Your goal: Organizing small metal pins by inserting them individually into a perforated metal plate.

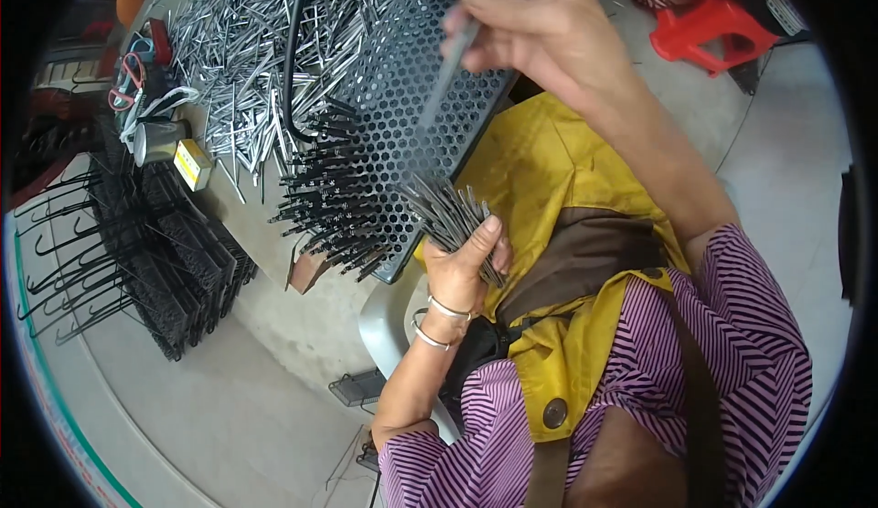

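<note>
My left hand [455,275], with two bangles at its wrist, is closed round a bundle of thin grey metal rods [446,215] that fan out toward the far left. Farther off, my right hand [540,28] pinches a grey rod [448,78], blurred by motion, whose lower end points down over a black perforated metal rack [389,110]. Many dark rods [334,192] stand packed in the holes at the rack's near left end. Whether the blurred rod is one piece or several, I cannot tell.
A big heap of loose silvery rods [247,60] covers the table behind the rack. Beside it are a metal cup [157,141], a yellow-and-white box [192,164] and red-handled scissors [125,83]. Black racks with hooks [169,252] stack at left. A red stool [709,34] stands far right.
</note>
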Action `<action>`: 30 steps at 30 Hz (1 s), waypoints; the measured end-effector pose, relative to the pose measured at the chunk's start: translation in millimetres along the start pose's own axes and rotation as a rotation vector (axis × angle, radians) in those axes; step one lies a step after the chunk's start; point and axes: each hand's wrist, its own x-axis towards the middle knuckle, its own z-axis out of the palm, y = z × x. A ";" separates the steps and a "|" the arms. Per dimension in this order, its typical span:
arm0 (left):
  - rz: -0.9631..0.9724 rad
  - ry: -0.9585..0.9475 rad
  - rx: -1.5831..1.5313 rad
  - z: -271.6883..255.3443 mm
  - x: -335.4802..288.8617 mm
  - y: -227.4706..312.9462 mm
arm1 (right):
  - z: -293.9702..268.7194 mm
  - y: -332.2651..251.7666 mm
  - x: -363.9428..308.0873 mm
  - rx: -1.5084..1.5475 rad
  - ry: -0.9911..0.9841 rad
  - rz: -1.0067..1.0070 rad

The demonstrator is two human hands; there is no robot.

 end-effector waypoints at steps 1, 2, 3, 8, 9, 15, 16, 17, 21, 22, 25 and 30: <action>-0.010 0.006 0.009 1.1 1.1 -2.8 | -8.4 4.3 9.1 0.155 -0.054 0.010; -0.018 -0.007 0.008 4.3 1.5 -3.3 | -12.5 16.5 18.7 0.146 -0.044 0.003; -0.012 0.002 0.010 6.2 1.3 -2.8 | -12.9 35.2 30.0 -0.098 -0.007 -0.165; -0.003 0.028 0.074 3.2 -1.2 -1.0 | 0.0 39.6 39.4 -0.211 -0.003 -0.200; -0.005 0.041 0.016 4.8 -1.1 0.8 | 5.6 38.8 40.2 -0.188 0.027 -0.185; 0.018 0.075 -0.108 -0.1 2.9 7.7 | -1.8 62.8 57.5 -0.274 0.096 -0.374; 0.031 0.075 -0.134 -1.8 4.1 9.6 | -3.6 65.0 58.3 -0.273 0.097 -0.377; 0.006 0.068 -0.125 -6.1 5.2 9.7 | -5.0 66.0 58.8 -0.259 0.103 -0.368; 0.003 0.044 -0.147 -11.3 6.9 8.5 | -0.1 70.5 62.4 -0.188 0.111 -0.364; 0.003 0.036 -0.147 -11.3 6.8 8.6 | 2.2 69.3 63.6 -0.187 0.112 -0.367; -0.002 0.045 -0.136 -12.1 5.3 7.3 | 10.9 65.3 65.5 -0.242 0.100 -0.427; 0.012 0.063 -0.176 1.2 2.6 13.9 | 17.8 71.2 67.2 -0.337 0.048 -0.451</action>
